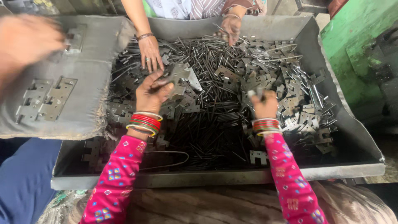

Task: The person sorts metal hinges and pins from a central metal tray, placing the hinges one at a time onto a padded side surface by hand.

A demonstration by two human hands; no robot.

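the step looks like hinge assembly over the tray (215, 176): the left hand (152, 92) is clamped on a hinge leaf (179, 74) above the pile, fingers curled round it. the right hand (263, 104) is closed on a small metal piece, likely a pin (253, 93), though blur hides which. pins (209, 124) and loose leaves (298, 103) fill the tray; i judge the pin must line up with the leaf's knuckles.
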